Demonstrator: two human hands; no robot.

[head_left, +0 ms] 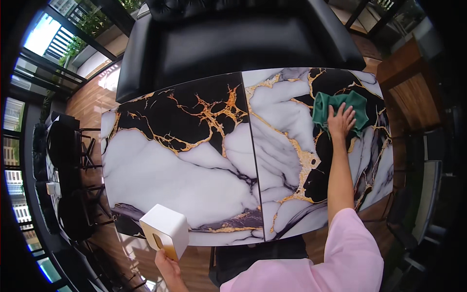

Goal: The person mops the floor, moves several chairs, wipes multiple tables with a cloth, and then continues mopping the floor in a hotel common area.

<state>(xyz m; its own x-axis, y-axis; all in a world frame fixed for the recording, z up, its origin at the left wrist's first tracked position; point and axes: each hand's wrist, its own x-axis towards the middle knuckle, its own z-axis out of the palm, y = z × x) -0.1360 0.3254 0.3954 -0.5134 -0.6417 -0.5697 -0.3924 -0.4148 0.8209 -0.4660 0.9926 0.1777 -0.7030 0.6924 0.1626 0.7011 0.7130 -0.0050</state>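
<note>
Green cloth [339,108] lying crosswise, right hand [340,121] fingers spread flat on it, left hand [168,265] gripping white box [164,230].

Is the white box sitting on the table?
No, the left hand holds the white box up off the near edge of the marble table, not resting on it.

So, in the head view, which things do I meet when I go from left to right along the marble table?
White box held by the left hand → seam between the two table halves → right hand pressing on the green cloth.
</note>
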